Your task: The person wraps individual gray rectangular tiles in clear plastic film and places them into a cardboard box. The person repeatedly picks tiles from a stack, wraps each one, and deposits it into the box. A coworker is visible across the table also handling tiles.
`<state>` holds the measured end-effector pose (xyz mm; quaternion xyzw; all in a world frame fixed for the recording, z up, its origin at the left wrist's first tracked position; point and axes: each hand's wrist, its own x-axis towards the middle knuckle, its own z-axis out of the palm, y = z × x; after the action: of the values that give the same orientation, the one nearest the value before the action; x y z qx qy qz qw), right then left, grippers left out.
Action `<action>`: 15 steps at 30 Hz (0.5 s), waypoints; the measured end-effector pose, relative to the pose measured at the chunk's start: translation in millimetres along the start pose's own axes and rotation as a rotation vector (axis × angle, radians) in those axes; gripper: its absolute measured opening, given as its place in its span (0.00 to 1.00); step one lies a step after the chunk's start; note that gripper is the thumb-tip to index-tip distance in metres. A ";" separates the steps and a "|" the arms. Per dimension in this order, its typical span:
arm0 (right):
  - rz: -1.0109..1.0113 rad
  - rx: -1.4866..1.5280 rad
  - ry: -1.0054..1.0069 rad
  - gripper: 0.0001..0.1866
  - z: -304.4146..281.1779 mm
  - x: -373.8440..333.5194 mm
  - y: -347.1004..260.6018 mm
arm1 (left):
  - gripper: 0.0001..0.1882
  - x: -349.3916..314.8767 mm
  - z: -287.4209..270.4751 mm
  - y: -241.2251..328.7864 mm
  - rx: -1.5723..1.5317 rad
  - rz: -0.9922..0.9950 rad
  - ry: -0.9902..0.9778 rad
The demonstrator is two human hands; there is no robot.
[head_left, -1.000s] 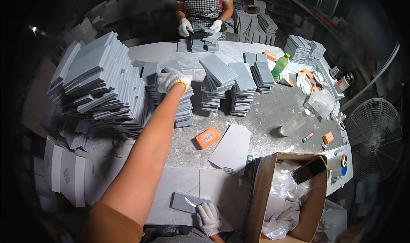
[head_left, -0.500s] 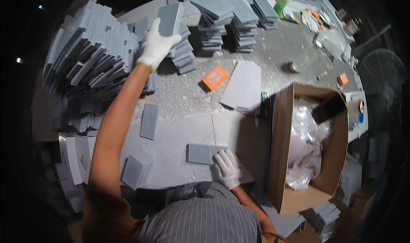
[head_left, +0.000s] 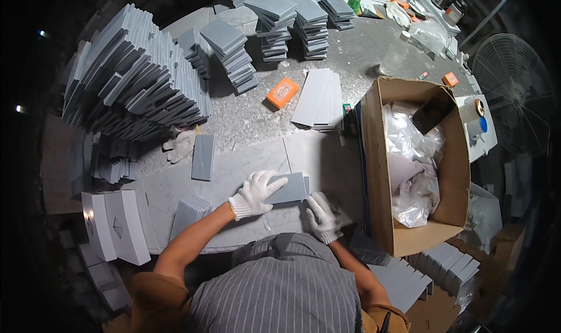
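My left hand (head_left: 257,194), in a white knitted glove, grips the left part of a grey rectangular tile (head_left: 291,188) just in front of me. Another grey tile (head_left: 307,185) shows underneath at its right end, mostly hidden. Beside that end is my gloved right hand (head_left: 324,219), its fingers somewhat bent but apart, with nothing seen in them. To the left of my left hand, a small stack of grey tiles (head_left: 190,211) sits partly behind my forearm. A single grey tile (head_left: 203,157) lies farther up the table.
Tall tile stacks (head_left: 134,70) crowd the left; more stacks (head_left: 272,26) stand at the back. An orange box (head_left: 282,93) lies by pale strips (head_left: 320,99). To the right, an open carton (head_left: 457,175) holds clear plastic. White boxes (head_left: 125,225) stand lower left; a fan (head_left: 508,81) is far right.
My left hand has come back from the far left stack to the near table, bringing a tile over the one lying there. My right hand has shifted slightly right, off that tile's top.
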<state>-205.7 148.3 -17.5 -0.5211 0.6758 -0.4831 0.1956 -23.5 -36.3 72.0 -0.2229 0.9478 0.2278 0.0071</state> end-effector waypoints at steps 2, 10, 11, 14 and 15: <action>0.005 -0.082 -0.010 0.18 -4.2 -3.2 0.4 | 0.43 -1.3 10.6 0.4 0.000 0.027 -0.011; -0.001 -0.120 0.016 0.17 -11.2 -5.6 -3.3 | 0.44 6.7 17.6 3.0 0.016 0.067 -0.033; 0.006 -0.111 0.006 0.17 -11.4 -6.0 -4.0 | 0.44 6.4 17.2 4.0 0.041 0.063 -0.030; 0.257 0.236 0.006 0.18 -0.8 -16.4 6.7 | 0.45 6.4 16.4 6.7 0.091 0.064 -0.018; 0.282 0.304 0.015 0.18 -0.1 -19.1 9.5 | 0.45 6.8 17.4 5.8 0.089 0.069 -0.014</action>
<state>-203.4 165.3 -30.2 -0.3822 0.6630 -0.5513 0.3324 -33.6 -26.9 58.1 -0.1879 0.9641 0.1872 0.0156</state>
